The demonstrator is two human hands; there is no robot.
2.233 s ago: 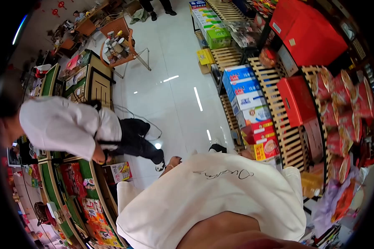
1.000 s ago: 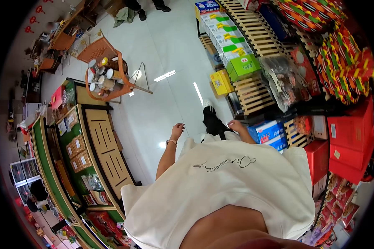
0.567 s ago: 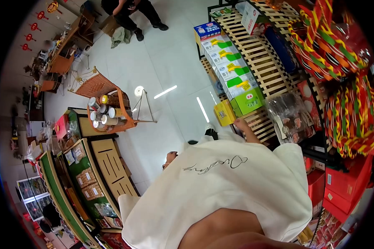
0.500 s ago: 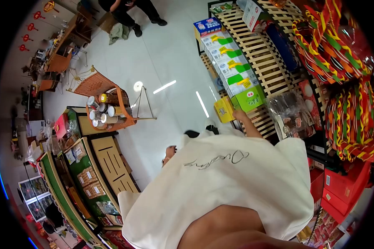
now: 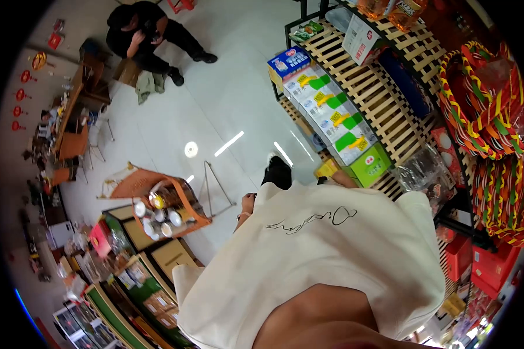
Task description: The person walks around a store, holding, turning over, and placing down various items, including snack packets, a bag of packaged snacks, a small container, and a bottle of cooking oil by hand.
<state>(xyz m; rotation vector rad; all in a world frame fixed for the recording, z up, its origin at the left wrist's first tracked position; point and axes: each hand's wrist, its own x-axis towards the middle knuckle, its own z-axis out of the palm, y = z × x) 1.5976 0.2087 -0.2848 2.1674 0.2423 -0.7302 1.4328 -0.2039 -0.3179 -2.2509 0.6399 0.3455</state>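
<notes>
My right hand (image 5: 344, 178) is low beside the shelf, gripping a yellow box (image 5: 326, 168). My shirt hides part of this hand. Just behind the yellow box, a green carton (image 5: 369, 165) stands at the end of a row of white, green and yellow cartons (image 5: 336, 119). On the other side of my body, my left hand (image 5: 248, 202) hangs over the floor with its fingers curled. Whether it holds something small is unclear.
Slatted shelves (image 5: 364, 96) run along my right, with coiled, colourful woven bands (image 5: 477, 104) beyond. To the left stands an orange wicker cart (image 5: 186, 224) carrying several jars. A person in black (image 5: 151, 35) sits ahead. Pale floor tiles (image 5: 215, 104) lie between.
The view has shifted, bringing more of the seated person into sight. One of my feet has come forward. The yellow box, still in my right hand, is now closer to my shirt and partly covered.
</notes>
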